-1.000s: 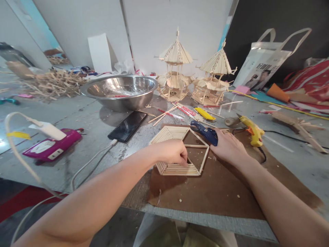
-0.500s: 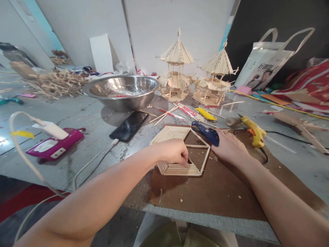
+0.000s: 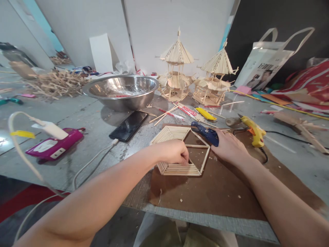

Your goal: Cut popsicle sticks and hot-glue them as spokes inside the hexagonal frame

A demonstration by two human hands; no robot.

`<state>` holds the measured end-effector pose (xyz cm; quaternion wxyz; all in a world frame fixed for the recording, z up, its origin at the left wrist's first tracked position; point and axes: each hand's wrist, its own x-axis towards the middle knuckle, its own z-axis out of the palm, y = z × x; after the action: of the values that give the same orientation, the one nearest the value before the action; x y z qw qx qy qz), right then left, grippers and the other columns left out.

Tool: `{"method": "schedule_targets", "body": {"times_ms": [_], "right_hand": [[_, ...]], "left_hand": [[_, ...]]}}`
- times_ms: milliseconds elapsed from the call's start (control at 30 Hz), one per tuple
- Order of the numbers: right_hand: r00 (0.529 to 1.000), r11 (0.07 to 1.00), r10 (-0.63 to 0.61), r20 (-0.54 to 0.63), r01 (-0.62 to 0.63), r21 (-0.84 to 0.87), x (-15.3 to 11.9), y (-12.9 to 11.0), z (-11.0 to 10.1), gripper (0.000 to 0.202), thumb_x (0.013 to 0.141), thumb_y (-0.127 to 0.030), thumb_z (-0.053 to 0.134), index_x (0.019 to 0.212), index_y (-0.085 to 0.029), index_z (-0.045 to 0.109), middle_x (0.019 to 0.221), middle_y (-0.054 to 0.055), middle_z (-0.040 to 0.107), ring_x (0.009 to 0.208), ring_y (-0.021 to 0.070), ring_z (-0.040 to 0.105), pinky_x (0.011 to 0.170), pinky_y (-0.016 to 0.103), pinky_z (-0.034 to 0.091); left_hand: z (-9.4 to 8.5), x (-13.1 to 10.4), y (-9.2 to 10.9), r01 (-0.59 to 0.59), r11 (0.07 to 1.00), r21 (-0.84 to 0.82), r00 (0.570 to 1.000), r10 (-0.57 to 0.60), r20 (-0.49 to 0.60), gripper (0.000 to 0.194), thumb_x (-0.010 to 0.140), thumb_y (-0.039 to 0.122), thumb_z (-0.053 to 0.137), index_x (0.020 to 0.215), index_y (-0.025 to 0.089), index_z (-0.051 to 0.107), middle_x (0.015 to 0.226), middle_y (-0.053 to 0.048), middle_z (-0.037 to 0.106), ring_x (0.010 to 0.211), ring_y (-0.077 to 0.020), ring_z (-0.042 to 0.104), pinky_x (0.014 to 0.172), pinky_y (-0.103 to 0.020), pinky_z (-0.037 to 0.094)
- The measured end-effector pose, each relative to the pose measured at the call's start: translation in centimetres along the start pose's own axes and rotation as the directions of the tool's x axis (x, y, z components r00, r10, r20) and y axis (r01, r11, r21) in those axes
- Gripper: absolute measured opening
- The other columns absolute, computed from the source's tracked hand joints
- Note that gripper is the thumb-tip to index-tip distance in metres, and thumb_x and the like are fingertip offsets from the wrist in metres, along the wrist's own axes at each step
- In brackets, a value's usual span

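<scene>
A hexagonal frame of thin wooden sticks [image 3: 183, 170] lies on a brown board. Its left and near sections are filled with rows of sticks, while openings at the right show the board beneath. My left hand [image 3: 177, 152] is over the middle of this frame, fingers curled down and pinched at the inner edge of the near rows; whatever they hold is hidden. Just right of the frame, my right hand [image 3: 230, 145] is closed around a dark blue hand tool [image 3: 206, 133], which looks like a cutter or pliers. The tool's far end points left, close to the frame's upper right corner.
Behind stand two stick pagoda models [image 3: 177, 73] and a steel bowl [image 3: 123, 92]. A yellow glue gun [image 3: 253, 131] lies right on the brown board [image 3: 200, 199]. Loose sticks, a yellow cutter [image 3: 206, 114], a phone [image 3: 130, 126] and a purple power strip [image 3: 58, 144] with cables surround the work.
</scene>
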<state>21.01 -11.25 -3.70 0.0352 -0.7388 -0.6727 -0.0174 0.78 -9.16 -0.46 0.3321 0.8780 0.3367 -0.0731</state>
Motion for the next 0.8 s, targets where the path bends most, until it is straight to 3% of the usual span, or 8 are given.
{"method": "schedule_targets", "body": {"times_ms": [400,600,800], "right_hand": [[1.0,1.0,-0.006,-0.013,0.006,0.016,0.02,0.07,0.01,0.046,0.067,-0.041,0.045,0.108,-0.02,0.045,0.089,0.011,0.059,0.081,0.0248,0.055,0.061,0.03,0.037],[1.0,1.0,-0.006,-0.001,0.006,0.028,0.03,-0.03,0.0,0.047,0.068,-0.042,0.045,0.11,-0.021,0.044,0.091,0.011,0.059,0.081,0.0251,0.055,0.062,0.031,0.037],[1.0,1.0,0.001,0.011,-0.001,0.025,0.02,0.06,0.0,0.049,0.067,-0.044,0.046,0.11,-0.021,0.044,0.093,0.011,0.058,0.084,0.0259,0.054,0.064,0.031,0.037]], "left_hand": [[-0.03,0.08,-0.03,-0.002,1.0,0.016,1.0,0.002,-0.001,0.011,0.063,0.024,0.057,0.068,0.017,0.065,0.062,0.002,0.062,0.053,-0.0067,0.048,0.051,-0.017,0.031],[0.03,0.22,-0.25,0.017,0.996,0.084,1.0,-0.016,-0.011,0.017,0.062,0.032,0.06,0.067,0.016,0.063,0.058,0.002,0.058,0.049,-0.0071,0.045,0.047,-0.018,0.028],[-0.01,0.12,-0.14,0.005,0.997,0.074,1.0,-0.007,0.017,0.015,0.065,0.029,0.056,0.065,0.016,0.063,0.051,0.004,0.054,0.046,-0.0057,0.041,0.045,-0.018,0.026]]}}
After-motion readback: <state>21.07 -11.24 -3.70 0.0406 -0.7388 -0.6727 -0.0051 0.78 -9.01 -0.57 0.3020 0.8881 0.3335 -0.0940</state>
